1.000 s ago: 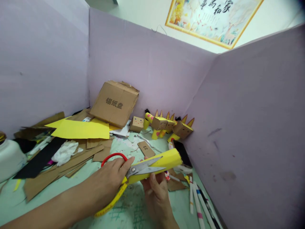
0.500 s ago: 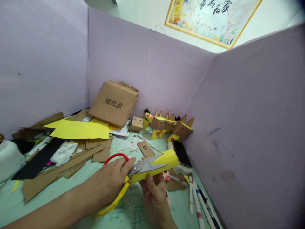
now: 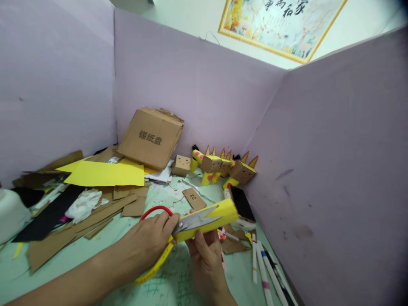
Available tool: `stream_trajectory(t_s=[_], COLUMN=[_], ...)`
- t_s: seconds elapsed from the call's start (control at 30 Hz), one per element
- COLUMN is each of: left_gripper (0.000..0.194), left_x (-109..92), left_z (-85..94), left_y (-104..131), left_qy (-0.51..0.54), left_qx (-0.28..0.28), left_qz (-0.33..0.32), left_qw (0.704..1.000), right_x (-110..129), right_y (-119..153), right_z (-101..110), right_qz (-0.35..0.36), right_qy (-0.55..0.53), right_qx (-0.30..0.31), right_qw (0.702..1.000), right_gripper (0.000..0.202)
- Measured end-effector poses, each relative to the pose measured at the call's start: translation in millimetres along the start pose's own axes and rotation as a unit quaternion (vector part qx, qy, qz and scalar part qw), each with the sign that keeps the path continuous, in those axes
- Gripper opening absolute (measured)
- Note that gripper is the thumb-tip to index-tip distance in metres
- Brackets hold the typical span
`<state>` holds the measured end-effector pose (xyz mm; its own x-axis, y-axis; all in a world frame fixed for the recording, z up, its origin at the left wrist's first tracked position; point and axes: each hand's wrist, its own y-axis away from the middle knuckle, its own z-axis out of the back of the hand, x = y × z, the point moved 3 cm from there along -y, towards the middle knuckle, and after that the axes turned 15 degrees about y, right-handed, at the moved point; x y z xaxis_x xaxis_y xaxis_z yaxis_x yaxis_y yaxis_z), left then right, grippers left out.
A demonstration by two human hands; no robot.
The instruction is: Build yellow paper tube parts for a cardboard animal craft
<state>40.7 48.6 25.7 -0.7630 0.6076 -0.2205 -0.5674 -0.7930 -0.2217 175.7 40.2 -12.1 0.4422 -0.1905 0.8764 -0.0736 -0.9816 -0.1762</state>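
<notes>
Left hand: fingers closed in the red-handled steel scissors, blades slightly parted over the tube.
Right hand: fingers wrapped under the yellow paper-covered tube, held just above the tabletop's near edge.
Strip: yellow paper strip hanging from the tube.
Nearby: black phone, white marker pens.
Far edge: brown cardboard box, yellow-and-cardboard horned figures.

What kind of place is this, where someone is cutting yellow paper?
Probably a craft table, walled in by purple boards. Cardboard scraps and yellow paper cover it, marker pens lie nearby, and little cardboard animals stand at the back.
</notes>
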Motion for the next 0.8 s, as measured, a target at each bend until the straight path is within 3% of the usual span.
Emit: stream_trajectory(t_s=[0.2, 0.8], left_gripper=[0.036, 0.035], left_x=[-0.7, -2.5], left_z=[-3.7, 1.4], left_y=[-0.2, 3.0], left_qy=[-0.041, -0.095], left_qx=[-0.012, 0.034], left_qz=[-0.015, -0.056], left_qw=[0.999, 0.993], right_x=[2.3, -3.9], right_y=[-1.2, -4.1], right_z=[0.4, 3.0], right_qz=[0.005, 0.009], right_qy=[0.016, 0.038], right_qx=[-0.018, -0.009], right_qw=[1.0, 0.999], right_gripper=[0.053, 0.057])
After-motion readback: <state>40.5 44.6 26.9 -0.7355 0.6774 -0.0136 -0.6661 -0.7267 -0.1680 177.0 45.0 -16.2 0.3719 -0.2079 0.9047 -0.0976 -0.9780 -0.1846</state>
